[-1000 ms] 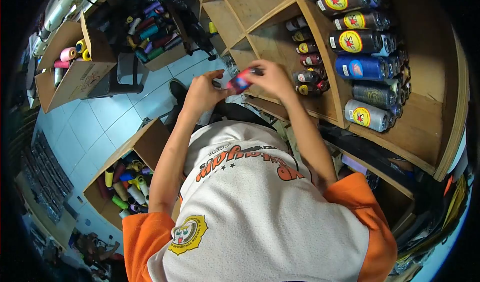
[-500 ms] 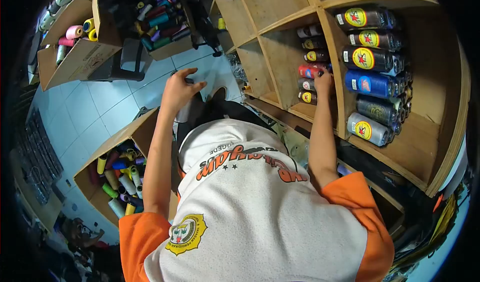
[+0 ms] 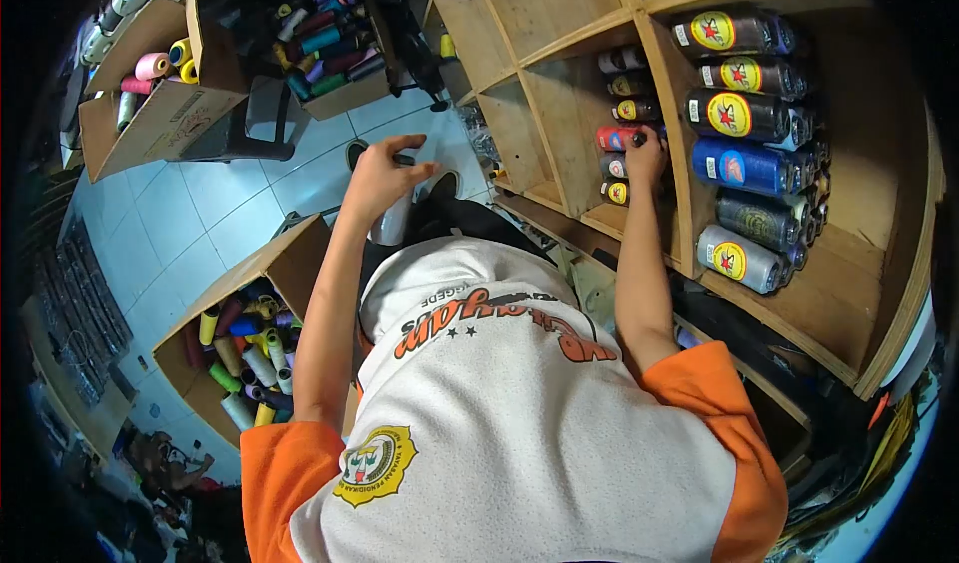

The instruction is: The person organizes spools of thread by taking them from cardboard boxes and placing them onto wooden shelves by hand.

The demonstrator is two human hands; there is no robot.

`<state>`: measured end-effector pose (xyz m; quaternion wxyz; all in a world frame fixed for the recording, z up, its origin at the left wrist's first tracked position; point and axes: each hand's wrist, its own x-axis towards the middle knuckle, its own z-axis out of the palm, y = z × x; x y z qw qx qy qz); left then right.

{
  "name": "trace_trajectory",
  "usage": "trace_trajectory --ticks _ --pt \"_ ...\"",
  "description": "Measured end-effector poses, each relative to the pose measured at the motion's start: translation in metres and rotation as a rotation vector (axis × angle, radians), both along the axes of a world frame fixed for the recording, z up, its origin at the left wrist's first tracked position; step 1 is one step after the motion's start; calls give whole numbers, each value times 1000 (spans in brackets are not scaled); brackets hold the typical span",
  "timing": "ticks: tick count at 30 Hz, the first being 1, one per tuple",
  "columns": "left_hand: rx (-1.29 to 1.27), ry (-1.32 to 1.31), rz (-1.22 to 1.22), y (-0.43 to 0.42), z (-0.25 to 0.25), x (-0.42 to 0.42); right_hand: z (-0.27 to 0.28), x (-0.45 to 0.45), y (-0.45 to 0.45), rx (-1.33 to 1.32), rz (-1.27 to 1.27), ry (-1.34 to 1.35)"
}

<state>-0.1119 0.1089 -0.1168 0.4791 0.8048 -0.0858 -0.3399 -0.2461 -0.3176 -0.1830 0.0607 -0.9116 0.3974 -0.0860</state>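
My left hand [image 3: 383,178] is held out over the floor in front of my body, its fingers curled about the dark top of a light grey thread spool [image 3: 393,221]. The spool hangs below the palm, close to my leg. Inside a shelf compartment my right hand [image 3: 647,157] has its fingers closed around the near end of a red thread spool [image 3: 611,139] with a blue label. A dark tip shows between those fingers. Dark spools with yellow labels [image 3: 635,110] lie stacked above the red one, and a few more lie below it.
A wooden shelf [image 3: 649,63] stands on the right, with wrapped spools [image 3: 739,168] piled in its nearer compartment. A cardboard box [image 3: 290,253] of mixed spools sits at my left. Another open box [image 3: 160,123] rests on a chair, and a further spool box [image 3: 345,95] stands behind.
My left hand has shifted slightly right, and more of the grey spool shows beneath it. My right hand stays at the red spool, almost unmoved.
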Motion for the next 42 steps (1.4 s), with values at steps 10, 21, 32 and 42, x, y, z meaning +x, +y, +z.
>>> trace_trajectory --ticks 10,21,32,42 --pt "-279 152 -46 -30 18 0 42 28 52 327 132 -190" --pt "-579 -94 -260 -51 17 -7 126 70 196 1330 689 117" --pt "-223 -2 -430 -32 18 8 129 57 164 1176 641 103" --pt "-172 1 -202 -3 -20 -14 32 57 -1 176 107 -22"
